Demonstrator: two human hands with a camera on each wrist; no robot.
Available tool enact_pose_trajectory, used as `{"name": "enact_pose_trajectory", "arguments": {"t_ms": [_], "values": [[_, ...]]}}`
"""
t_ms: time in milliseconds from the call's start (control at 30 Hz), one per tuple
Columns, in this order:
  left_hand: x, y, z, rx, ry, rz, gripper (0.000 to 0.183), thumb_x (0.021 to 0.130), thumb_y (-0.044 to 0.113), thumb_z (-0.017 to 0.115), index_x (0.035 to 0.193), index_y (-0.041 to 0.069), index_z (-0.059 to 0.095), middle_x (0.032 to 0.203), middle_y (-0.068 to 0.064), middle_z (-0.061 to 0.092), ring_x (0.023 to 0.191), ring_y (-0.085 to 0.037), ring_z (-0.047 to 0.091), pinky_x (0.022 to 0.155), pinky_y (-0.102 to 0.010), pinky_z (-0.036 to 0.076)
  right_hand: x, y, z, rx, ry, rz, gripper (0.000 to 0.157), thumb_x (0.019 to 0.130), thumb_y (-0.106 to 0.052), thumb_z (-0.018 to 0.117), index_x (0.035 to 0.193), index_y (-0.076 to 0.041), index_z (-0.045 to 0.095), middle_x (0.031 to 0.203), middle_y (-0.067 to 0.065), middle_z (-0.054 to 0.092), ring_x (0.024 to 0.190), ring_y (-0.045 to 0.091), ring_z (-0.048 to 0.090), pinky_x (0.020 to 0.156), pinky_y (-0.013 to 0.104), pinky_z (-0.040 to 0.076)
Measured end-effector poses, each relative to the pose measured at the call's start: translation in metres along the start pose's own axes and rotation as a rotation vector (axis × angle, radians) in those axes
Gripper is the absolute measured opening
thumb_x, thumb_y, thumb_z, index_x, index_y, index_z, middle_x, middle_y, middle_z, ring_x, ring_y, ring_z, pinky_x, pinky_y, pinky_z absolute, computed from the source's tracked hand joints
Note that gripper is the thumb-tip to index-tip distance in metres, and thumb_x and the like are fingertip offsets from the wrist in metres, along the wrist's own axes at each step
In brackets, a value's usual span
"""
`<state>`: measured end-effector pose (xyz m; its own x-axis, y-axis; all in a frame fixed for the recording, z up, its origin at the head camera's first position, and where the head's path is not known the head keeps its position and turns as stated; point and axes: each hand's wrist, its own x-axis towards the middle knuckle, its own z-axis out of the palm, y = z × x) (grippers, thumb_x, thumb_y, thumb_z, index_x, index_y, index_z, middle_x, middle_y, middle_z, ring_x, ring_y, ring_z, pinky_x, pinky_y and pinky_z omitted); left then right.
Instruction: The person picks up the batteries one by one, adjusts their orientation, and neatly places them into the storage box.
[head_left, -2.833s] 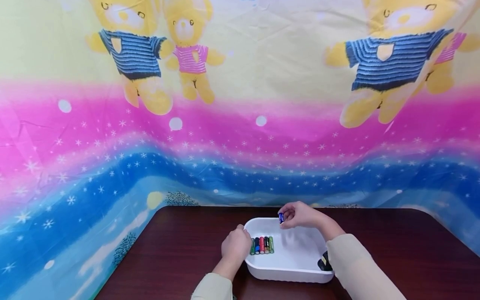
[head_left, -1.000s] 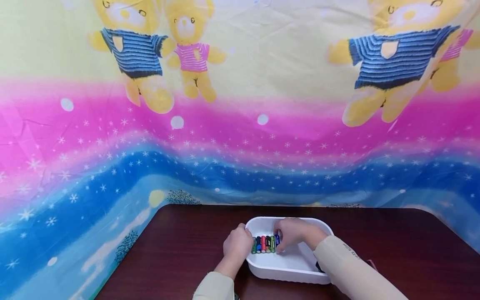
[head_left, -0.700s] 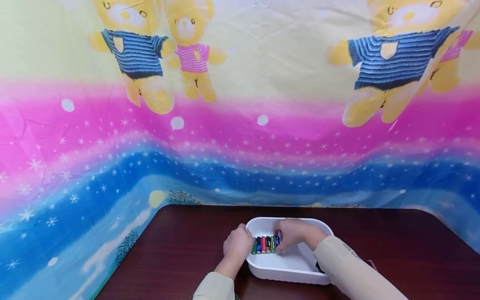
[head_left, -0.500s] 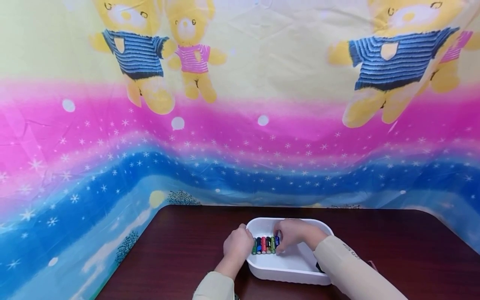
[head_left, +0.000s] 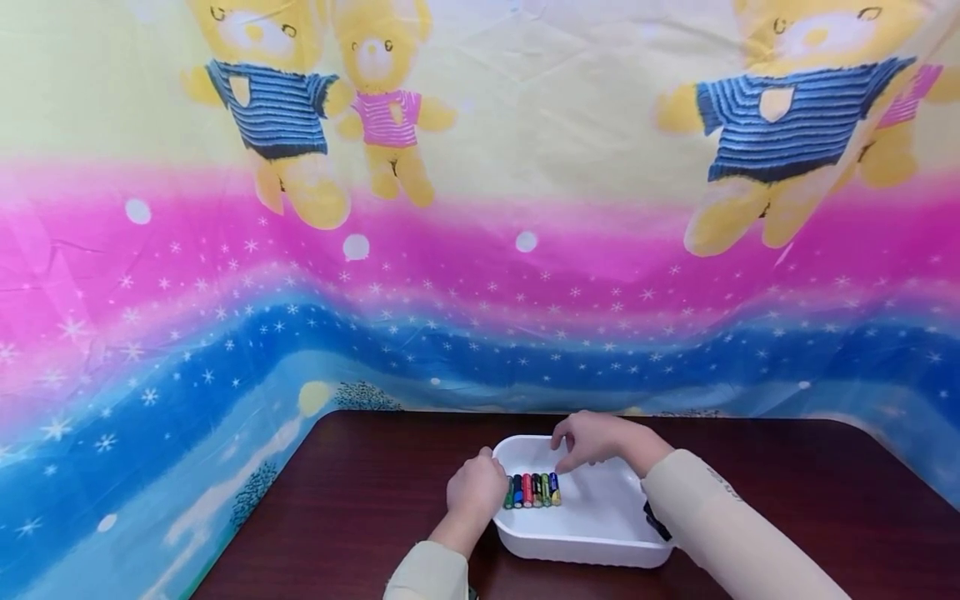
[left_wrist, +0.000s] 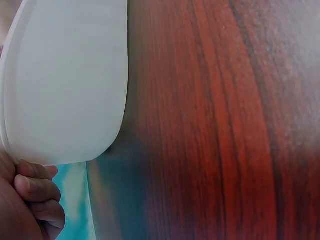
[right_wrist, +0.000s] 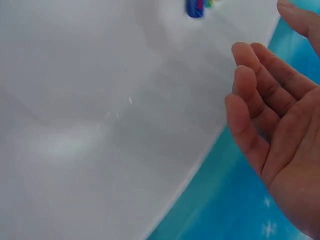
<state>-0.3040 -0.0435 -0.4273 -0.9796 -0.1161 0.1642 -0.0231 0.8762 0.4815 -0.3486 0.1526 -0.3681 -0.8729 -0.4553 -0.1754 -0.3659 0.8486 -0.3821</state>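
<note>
A row of several batteries (head_left: 527, 491) lies side by side in the left part of a white plastic basin (head_left: 581, 554). Their wrappers are green, blue, red, black and light green, with a blue and gold battery (head_left: 555, 490) at the right end. My left hand (head_left: 477, 492) grips the basin's left rim; in the left wrist view its curled fingers (left_wrist: 42, 190) show at the basin wall. Above the basin's back part, my right hand (head_left: 595, 439) has its thumb and fingers spread apart and holds nothing. The right wrist view shows its bare palm and loosely bent fingers.
The basin stands on a dark red-brown wooden table (head_left: 375, 492). Behind the table hangs a cloth (head_left: 480, 275) printed with bears and snowflakes. A small black thing (head_left: 657, 522) shows beside the right sleeve, over the basin's right end.
My right hand brought the blue battery down to the right end of the row, let go, and has lifted up and back. The left hand stays at the rim.
</note>
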Motion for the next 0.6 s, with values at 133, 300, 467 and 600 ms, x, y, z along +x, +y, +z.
{"name": "enact_pose_trajectory", "arguments": {"t_ms": [133, 300, 467, 600], "values": [[0.000, 0.000, 0.000, -0.011, -0.014, -0.004, 0.036, 0.093, 0.026, 0.054, 0.120, 0.002, 0.058, 0.098, -0.013, 0.066, 0.082, -0.025, 0.063, 0.071, -0.043, 0.052, -0.011, 0.010, -0.014, 0.021, 0.050, -0.005, 0.034, 0.075, -0.028, 0.075, 0.105, -0.013, 0.066, 0.067, 0.000, 0.056, 0.056, 0.014, 0.052, 0.052, 0.030, 0.045], [0.000, -0.001, 0.001, -0.009, -0.015, -0.008, 0.037, 0.093, 0.026, 0.053, 0.120, 0.003, 0.058, 0.099, -0.013, 0.066, 0.084, -0.025, 0.063, 0.072, -0.043, 0.052, -0.029, 0.030, -0.029, 0.057, 0.093, 0.022, 0.034, 0.077, -0.027, 0.074, 0.107, -0.012, 0.065, 0.066, 0.003, 0.057, 0.056, 0.016, 0.053, 0.051, 0.030, 0.045], [0.001, 0.000, 0.001, -0.018, -0.017, -0.012, 0.037, 0.093, 0.026, 0.053, 0.121, 0.002, 0.058, 0.099, -0.014, 0.066, 0.085, -0.026, 0.063, 0.072, -0.044, 0.052, -0.046, 0.052, -0.040, 0.090, 0.113, 0.038, 0.034, 0.078, -0.026, 0.074, 0.106, -0.008, 0.065, 0.067, 0.003, 0.058, 0.056, 0.016, 0.053, 0.051, 0.031, 0.044], [0.000, 0.000, 0.001, -0.016, -0.015, -0.006, 0.036, 0.093, 0.026, 0.053, 0.119, 0.002, 0.058, 0.098, -0.014, 0.066, 0.083, -0.026, 0.063, 0.070, -0.044, 0.052, -0.059, 0.067, -0.046, 0.118, 0.124, 0.050, 0.034, 0.079, -0.024, 0.073, 0.106, -0.005, 0.065, 0.066, 0.004, 0.060, 0.057, 0.017, 0.055, 0.052, 0.032, 0.046]]}}
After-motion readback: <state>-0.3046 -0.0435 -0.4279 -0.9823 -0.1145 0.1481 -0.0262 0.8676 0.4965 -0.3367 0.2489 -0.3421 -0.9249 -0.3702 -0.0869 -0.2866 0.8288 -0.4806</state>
